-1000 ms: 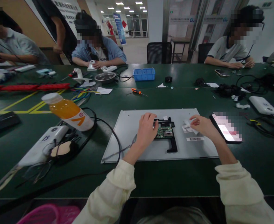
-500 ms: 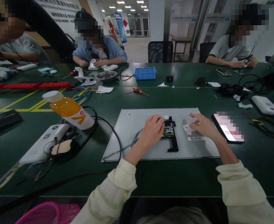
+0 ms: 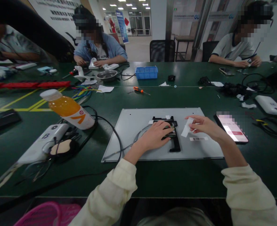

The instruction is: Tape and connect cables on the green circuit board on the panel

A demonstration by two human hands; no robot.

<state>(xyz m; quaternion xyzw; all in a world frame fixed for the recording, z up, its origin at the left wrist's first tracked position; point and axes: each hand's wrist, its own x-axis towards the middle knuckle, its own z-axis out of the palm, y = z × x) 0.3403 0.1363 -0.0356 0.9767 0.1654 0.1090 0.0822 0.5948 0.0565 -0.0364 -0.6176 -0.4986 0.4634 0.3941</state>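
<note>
A grey metal panel (image 3: 133, 125) lies flat on the green table (image 3: 152, 175) in front of me. On it sits a black bracket (image 3: 175, 142) with a small green circuit board, mostly covered by my left hand (image 3: 158, 135), whose fingers press down flat on the board. My right hand (image 3: 203, 125) hovers just right of the bracket and pinches a white label strip (image 3: 185, 128), peeled up at an angle. A barcode sticker (image 3: 198, 138) lies on the panel under that hand. Thin wires (image 3: 129, 146) run off the panel's left side.
A lit phone (image 3: 231, 128) rests right of the panel. An orange drink bottle (image 3: 67, 110), white devices and black cables crowd the left. An orange screwdriver (image 3: 139, 91) and blue tray (image 3: 146, 72) lie farther back. Other people work across the table. A pink basket (image 3: 46, 215) sits below.
My left hand slid right and flattened over the circuit board. My right hand lifted the white label off the panel and tilted it up.
</note>
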